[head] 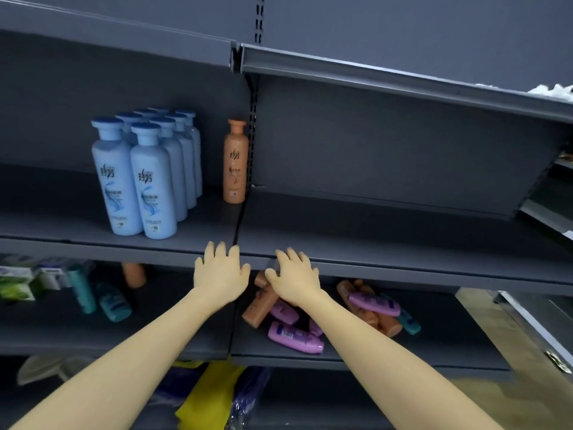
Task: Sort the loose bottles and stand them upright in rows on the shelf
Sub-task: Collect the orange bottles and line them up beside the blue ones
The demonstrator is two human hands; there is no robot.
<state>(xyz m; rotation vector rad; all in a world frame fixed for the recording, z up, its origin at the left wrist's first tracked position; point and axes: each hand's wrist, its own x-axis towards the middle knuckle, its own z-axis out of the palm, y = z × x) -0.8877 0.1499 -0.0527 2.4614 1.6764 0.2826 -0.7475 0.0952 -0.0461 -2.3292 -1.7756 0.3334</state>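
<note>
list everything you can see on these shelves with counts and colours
blue bottles: about eight, light blue, upright in two rows on the middle shelf, left bay
upright orange bottle: one, orange, same shelf, beside the post
purple bottles: about four, purple, lying in a pile on the lower shelf, right bay
lying orange bottles: several, orange, same pile
teal bottles: three, teal, two in the lower left bay, one at the pile's right edge
half-hidden orange bottle: one, orange, lower left bay
boxes: a few, green and white, lower shelf, far left
bags: some, yellow and blue, bottom level
left hand: one, fingers spread, at the middle shelf's front edge
right hand: one, fingers spread, beside it
</note>
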